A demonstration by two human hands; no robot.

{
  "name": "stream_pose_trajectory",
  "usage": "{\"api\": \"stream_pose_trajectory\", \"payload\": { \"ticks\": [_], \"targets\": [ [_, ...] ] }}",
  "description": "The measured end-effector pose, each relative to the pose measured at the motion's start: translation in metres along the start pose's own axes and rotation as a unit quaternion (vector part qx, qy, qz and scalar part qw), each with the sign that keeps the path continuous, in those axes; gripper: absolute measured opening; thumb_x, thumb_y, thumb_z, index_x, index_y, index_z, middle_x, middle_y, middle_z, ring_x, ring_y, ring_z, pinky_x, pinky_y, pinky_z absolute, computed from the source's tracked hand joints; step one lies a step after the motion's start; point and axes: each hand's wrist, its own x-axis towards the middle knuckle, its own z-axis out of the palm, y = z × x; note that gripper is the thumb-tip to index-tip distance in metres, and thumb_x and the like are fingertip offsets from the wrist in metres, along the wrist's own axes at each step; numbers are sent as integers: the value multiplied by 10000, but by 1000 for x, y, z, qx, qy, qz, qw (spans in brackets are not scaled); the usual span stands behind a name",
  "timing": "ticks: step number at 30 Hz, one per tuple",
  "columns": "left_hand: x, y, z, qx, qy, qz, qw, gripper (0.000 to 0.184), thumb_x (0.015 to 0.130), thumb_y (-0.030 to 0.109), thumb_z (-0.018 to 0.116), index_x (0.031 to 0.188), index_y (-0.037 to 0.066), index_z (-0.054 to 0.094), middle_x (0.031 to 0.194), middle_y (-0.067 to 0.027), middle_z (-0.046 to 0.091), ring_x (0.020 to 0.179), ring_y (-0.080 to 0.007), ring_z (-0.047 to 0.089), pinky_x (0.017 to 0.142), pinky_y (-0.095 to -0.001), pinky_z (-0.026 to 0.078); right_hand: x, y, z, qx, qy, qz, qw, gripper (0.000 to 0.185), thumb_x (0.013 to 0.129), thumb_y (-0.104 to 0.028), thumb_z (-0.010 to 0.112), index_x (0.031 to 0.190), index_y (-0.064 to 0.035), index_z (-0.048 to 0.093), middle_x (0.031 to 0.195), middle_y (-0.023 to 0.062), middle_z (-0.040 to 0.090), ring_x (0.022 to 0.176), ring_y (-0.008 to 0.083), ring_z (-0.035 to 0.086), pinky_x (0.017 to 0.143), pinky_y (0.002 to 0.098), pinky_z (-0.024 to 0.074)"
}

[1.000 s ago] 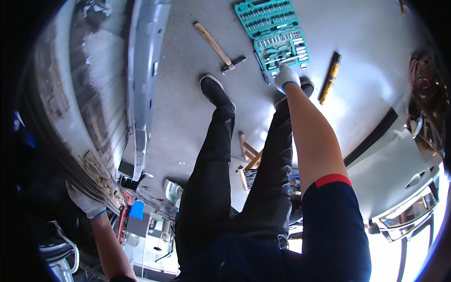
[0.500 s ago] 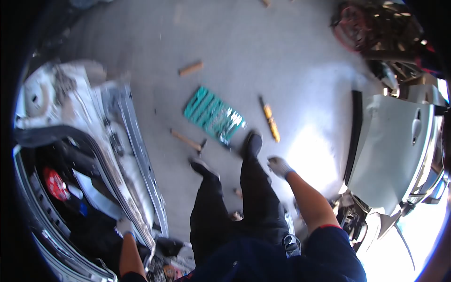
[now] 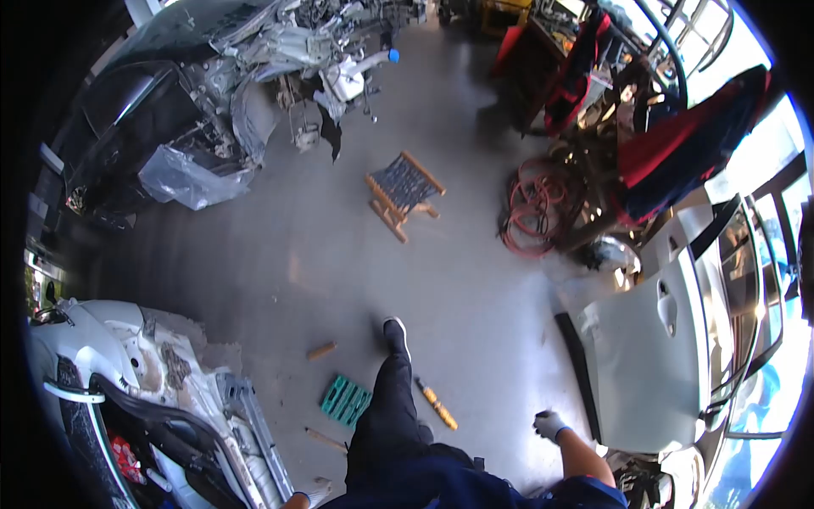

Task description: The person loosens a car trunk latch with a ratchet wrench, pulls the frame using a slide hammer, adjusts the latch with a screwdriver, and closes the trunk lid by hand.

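Observation:
My right hand (image 3: 550, 425), in a pale glove with dark fingers, hangs to the right of my legs. Its fingers are curled in and I make out nothing between them. My left hand (image 3: 315, 491), also gloved, is low at the bottom edge, beside the stripped car body (image 3: 182, 382); its fingers are too blurred to read. On the floor around my legs lie a green tool tray (image 3: 343, 400), partly hidden by my leg, a yellow-handled tool (image 3: 437, 405), a wooden-handled hammer (image 3: 326, 439) with its head hidden, and a short wooden piece (image 3: 321, 350).
A low wooden folding stool (image 3: 405, 185) stands ahead. Coiled red hose (image 3: 536, 208) lies to its right, near a jacket (image 3: 691, 148). A pale car door (image 3: 649, 356) and black strip (image 3: 579, 377) are at right. A dismantled car front (image 3: 297, 64) with plastic sheeting (image 3: 193, 176) stands at upper left.
My view has tilted up and forward, bringing in the stool, hose and car front. One leg has stepped forward past the tool tray. My left hand has left the car body's opening.

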Motion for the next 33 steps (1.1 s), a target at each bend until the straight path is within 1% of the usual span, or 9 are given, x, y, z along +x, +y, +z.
{"api": "stream_pose_trajectory", "payload": {
  "ticks": [4,7,10,13,15,18,23,25,33],
  "targets": [
    [100,18,-177,33,-34,-178,983,557,1062,486,432,1390,124,698,1433,-205,672,1394,-400,576,1166,-478,445,-14,-132,-14,49,-40,22,998,450,1005,-150,616,1422,20,605,1116,164,767,848,249,745,709,389,624],
    [178,129,-352,-23,39,-240,970,589,1011,460,518,1302,-13,713,1415,-280,647,1327,-448,618,1120,-494,501,-11,-199,-32,115,-7,31,993,427,1009,-137,596,1413,-1,609,1111,159,767,841,256,745,703,397,626],
    [250,273,-543,-86,281,-120,948,588,984,474,578,1293,-8,712,1369,-291,669,1307,-462,625,1125,-492,498,-3,-256,-53,204,3,30,979,439,1013,-128,576,1441,-31,574,1130,172,762,832,270,753,690,404,625],
    [317,411,-706,-129,294,42,946,347,1031,348,618,1116,40,752,1021,-126,788,974,-273,727,907,-401,562,18,-298,-76,267,44,60,961,421,1001,-115,562,1411,-23,583,1095,154,753,793,246,732,668,407,635],
    [368,482,-785,-103,313,115,937,330,1044,329,624,1141,38,746,1040,-105,793,981,-241,728,908,-392,563,34,-335,-91,178,54,65,980,279,993,-116,569,1217,-46,721,1011,133,767,805,234,735,649,395,622],
    [424,583,-867,-117,334,191,916,317,1048,320,631,1137,38,745,1044,-112,790,974,-235,729,912,-393,565,56,-399,-137,61,12,85,994,216,969,-140,602,1003,-56,798,893,90,758,816,205,724,693,398,605],
    [499,694,-892,-257,237,154,924,333,1034,321,644,1158,32,752,1134,-165,788,1065,-282,746,958,-402,565,225,-501,-294,-314,38,-178,932,324,949,-284,605,1004,-21,785,850,130,743,778,229,712,699,440,573],
    [516,742,-928,-271,214,183,920,349,1030,332,644,1169,31,752,1142,-166,787,1086,-283,745,971,-402,562,148,-700,-346,-39,120,-50,991,319,937,-257,601,1013,-6,783,853,141,752,697,227,696,653,413,574],
    [673,871,-1106,-154,201,219,942,361,1031,334,615,1206,47,746,1215,-180,768,1178,-334,714,1031,-418,537,311,-1082,-482,21,188,-299,935,351,1011,-188,640,1300,1,705,1079,112,779,914,206,715,847,339,573]
  ]
}}
